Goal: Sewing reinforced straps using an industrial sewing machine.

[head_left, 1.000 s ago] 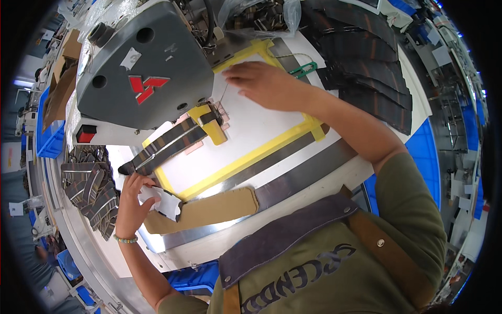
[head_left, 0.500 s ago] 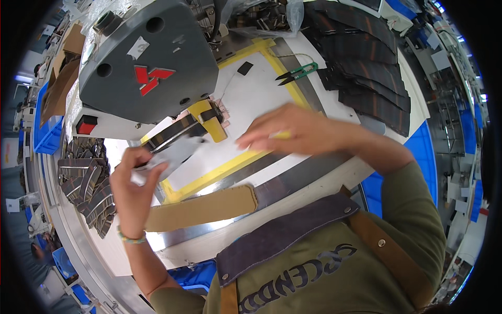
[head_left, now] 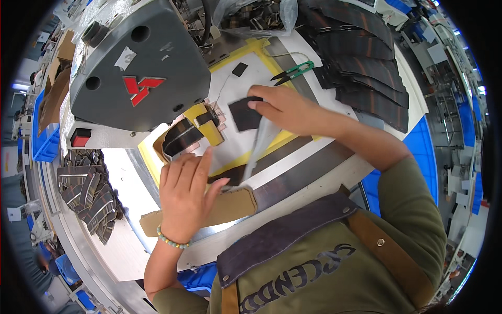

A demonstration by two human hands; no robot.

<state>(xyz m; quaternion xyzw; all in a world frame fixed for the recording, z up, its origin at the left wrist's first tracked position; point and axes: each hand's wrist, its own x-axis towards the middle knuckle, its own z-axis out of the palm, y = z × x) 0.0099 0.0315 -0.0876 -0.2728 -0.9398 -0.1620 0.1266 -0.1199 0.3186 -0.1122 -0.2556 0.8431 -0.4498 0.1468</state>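
Observation:
My right hand pinches a dark fabric piece between thumb and fingers, above the white work plate. A pale, blurred strip hangs below that hand and reaches toward my left hand. My left hand has its fingers stretched and its thumb apart, close in front of the sewing machine's yellow clamp. Under and beside the clamp lies a dark striped fabric band. Near the left thumb shows more dark fabric, partly hidden. A grey machine head with a red emblem stands at the left.
A tan cardboard strip lies along the near edge. Green-handled thread snips and a small black square rest farther back. Dark striped fabric pieces overlap at right; plaid strips pile up at left. A blue bin stands at right.
My left hand has moved right, its fingers now spread instead of pinching a pale piece. The right hand, empty before, has moved slightly away from me and holds dark fabric.

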